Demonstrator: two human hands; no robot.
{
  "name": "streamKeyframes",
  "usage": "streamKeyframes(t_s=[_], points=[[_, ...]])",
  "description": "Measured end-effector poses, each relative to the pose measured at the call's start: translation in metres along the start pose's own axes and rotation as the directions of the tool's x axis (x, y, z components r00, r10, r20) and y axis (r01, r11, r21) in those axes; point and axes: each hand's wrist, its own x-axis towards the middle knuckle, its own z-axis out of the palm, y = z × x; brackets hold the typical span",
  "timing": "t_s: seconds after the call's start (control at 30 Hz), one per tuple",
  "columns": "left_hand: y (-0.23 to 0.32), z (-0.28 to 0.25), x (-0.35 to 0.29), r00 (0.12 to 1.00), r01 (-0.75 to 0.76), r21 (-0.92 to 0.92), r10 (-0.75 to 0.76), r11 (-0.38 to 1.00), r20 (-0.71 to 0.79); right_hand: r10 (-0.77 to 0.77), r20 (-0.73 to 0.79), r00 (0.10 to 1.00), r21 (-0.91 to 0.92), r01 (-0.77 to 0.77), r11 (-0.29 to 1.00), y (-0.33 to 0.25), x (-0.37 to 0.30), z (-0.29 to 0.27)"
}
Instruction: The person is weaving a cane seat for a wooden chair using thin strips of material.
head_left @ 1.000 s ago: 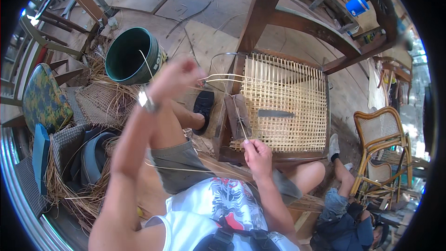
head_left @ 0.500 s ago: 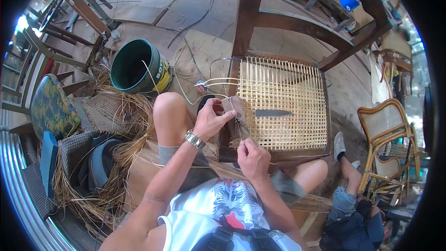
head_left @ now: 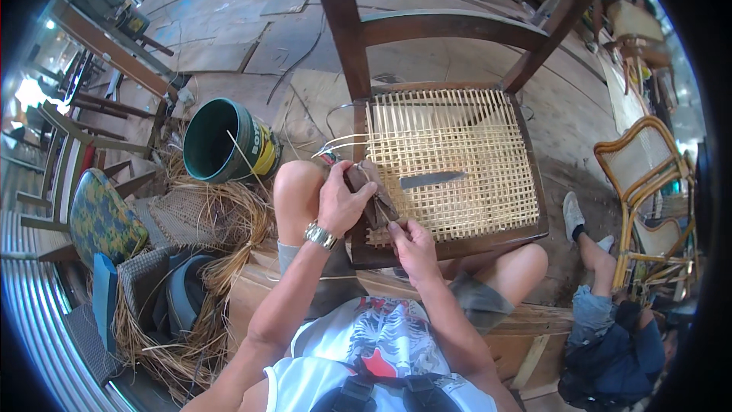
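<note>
Head view: left hand [head_left: 341, 202] was closed around the dark tool [head_left: 371, 192] at the near-left corner of the woven cane seat [head_left: 450, 160]. Right hand [head_left: 415, 248] rested on the seat's front rail, fingers pinched together on a cane strand [head_left: 343, 141]. The wooden chair [head_left: 427, 30] stood between the knees; green bucket [head_left: 225, 141] was to the left, loose cane [head_left: 221, 221] beside it.

Bright, even daylight fills the scene, strongest at the far left of the frame, where a patch behind the stacked chairs [head_left: 57, 175] blows out to white glare and the corrugated metal sheet [head_left: 30, 313] at lower left shines. Shadows are soft and short (the green bucket [head_left: 221, 141] is dark inside). Focus is crisp at centre on the woven cane seat [head_left: 450, 160], while the fisheye bends straight edges near the rim, beyond which black corners frame the picture.
</note>
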Motion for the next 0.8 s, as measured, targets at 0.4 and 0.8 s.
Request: streamKeyframes(t_s=[0.4, 0.8], points=[[0.034, 0.006, 0.016, 0.988, -0.15, 0.058, 0.148, 0.987, 0.041, -0.077, -0.108, 0.991, 0.016, 0.079, 0.997, -0.002, 0.007, -0.008], [0.105, 0.034, 0.012, 0.825, -0.556, 0.136, 0.524, 0.82, 0.212, -0.122, -0.037, 0.992, -0.182, 0.114, 0.977, 0.0, 0.015, -0.013]])
